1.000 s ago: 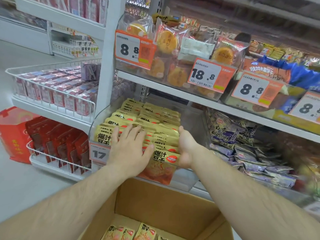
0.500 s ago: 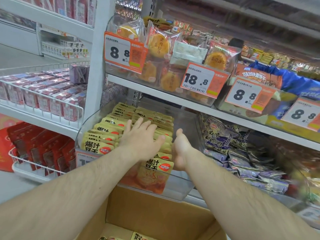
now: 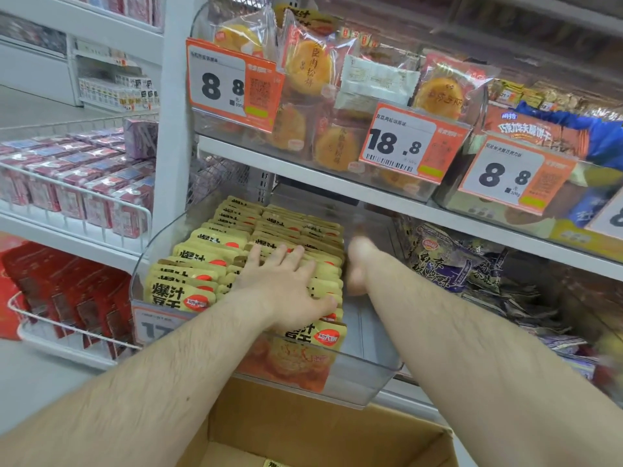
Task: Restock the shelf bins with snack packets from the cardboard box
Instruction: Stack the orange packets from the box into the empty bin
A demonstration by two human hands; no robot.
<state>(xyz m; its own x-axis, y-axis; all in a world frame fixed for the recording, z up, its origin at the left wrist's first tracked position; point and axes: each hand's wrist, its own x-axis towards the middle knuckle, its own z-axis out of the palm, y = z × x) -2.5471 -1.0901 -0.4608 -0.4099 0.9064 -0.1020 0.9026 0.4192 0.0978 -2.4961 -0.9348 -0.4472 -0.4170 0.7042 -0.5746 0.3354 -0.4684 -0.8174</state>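
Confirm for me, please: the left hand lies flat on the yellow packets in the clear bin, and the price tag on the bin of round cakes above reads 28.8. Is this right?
One detail is wrong. The head view shows the price tag on the bin of round cakes reading 18.8, not 28.8. The rest holds: the left hand lies flat, fingers spread, on the yellow packets in the clear bin.

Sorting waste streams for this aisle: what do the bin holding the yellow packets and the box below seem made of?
The bin looks like clear, glossy rigid plastic: packets show through its front wall. The box looks like matte brown cardboard, plain and unprinted inside.
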